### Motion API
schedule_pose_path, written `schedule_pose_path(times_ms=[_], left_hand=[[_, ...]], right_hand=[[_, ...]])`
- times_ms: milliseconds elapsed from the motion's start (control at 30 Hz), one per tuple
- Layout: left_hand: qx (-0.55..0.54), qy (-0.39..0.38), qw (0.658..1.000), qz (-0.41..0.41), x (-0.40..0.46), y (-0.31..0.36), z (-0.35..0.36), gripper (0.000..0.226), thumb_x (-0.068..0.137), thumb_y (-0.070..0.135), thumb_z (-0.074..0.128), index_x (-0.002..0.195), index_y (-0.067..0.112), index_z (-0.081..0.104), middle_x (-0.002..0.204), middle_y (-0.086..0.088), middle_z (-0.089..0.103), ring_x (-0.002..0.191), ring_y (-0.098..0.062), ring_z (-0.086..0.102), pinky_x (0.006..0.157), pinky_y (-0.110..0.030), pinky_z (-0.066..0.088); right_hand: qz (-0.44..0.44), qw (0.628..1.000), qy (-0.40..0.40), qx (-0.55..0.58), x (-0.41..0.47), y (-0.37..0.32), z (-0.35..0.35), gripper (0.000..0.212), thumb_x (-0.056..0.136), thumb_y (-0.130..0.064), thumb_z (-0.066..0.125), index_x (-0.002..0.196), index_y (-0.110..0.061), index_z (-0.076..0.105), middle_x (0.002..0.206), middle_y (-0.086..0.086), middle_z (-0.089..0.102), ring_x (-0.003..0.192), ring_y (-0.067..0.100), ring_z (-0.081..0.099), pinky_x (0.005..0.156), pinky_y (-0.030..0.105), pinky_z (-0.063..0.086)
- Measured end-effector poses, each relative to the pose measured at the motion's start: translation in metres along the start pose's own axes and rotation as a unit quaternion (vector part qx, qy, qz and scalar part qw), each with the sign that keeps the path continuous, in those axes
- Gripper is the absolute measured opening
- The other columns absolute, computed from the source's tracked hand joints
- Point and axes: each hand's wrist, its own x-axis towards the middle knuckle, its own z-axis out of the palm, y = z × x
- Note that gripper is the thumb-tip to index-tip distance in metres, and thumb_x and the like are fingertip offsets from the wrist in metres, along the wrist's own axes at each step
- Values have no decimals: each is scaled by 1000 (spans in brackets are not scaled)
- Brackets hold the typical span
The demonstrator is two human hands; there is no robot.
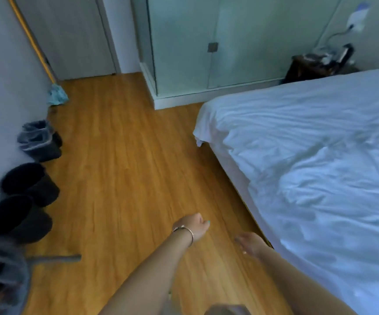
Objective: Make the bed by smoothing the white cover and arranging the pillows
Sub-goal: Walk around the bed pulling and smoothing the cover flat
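Wooden floor (124,160) lies under both empty, loosely curled hands, left hand (194,226) and right hand (251,243); best to grip the rumpled white cover (309,155) at its near edge and pull it taut.

White cover (309,155) right of hands, plain, bluish in shade. Floor (127,167) under hands: orange-brown wood grain. Bins (28,185) far left: black; one (39,139) grey-lined. Mop (57,94) beyond: yellow handle, teal head. Bracelet (185,230) on left wrist: silvery.

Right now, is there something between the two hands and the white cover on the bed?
Nothing visible: only bare wooden floor lies between the left hand, the right hand and the wrinkled white cover.
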Motion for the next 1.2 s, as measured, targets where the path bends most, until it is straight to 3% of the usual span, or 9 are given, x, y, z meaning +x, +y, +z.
schedule_pose_path(times_ms=[133,233,333,500,667,800,900,1033,1200], left_hand=[[72,-10,991,111,66,72,-55,38,94,47,36,109,20,57,105,-1,63,99,-27,61,80,-33,47],[90,-37,979,178,103,131,-68,38,96,44,36,112,16,56,106,-6,64,95,-27,62,79,-35,51],[144,-62,960,233,141,187,-67,40,96,42,35,120,16,52,111,-7,62,98,-27,61,74,-35,47],[200,-79,943,254,224,269,-52,45,97,41,33,137,19,39,133,-4,52,111,-26,58,87,-38,47],[234,-130,929,254,297,330,-27,54,97,41,37,146,22,29,145,-3,41,126,-24,48,98,-41,45],[215,-152,930,257,347,364,-3,59,94,41,41,149,28,24,145,-4,38,126,-25,45,98,-42,46],[239,-152,921,268,384,385,22,68,91,46,46,150,33,15,149,-7,29,134,-29,32,102,-47,41],[203,-167,924,279,420,405,63,84,87,55,56,150,41,2,160,-5,-2,146,-30,1,113,-49,25],[77,-182,938,283,441,400,106,109,71,46,77,150,30,4,146,-10,13,131,-31,32,105,-33,35]], right_hand=[[42,991,92,86,20,1,-43,22,98,-35,52,78,-25,52,93,5,57,86,18,54,91,36,48],[70,971,166,154,31,0,-79,17,95,-33,55,101,-18,61,99,5,62,93,23,62,89,34,48],[109,944,215,224,55,5,-119,46,96,-37,54,134,-11,49,126,10,59,112,27,59,94,34,44],[124,914,266,280,121,39,-178,57,98,-34,53,146,-11,34,142,16,45,127,28,49,92,31,39],[172,889,273,326,176,79,-208,61,96,-34,56,149,-17,31,136,21,46,95,24,59,75,31,46],[271,867,285,307,205,98,-213,68,94,-48,53,152,-37,19,161,14,6,146,32,17,113,44,24],[309,850,290,312,220,104,-210,73,90,-57,53,149,-52,10,161,3,-15,148,34,6,114,53,20],[326,850,268,315,242,110,-208,73,89,-59,54,145,-59,7,161,-10,-13,147,34,-8,109,57,26],[336,863,269,267,266,104,-182,78,90,-57,51,147,-55,-1,160,-9,-20,146,34,-18,112,52,28]])
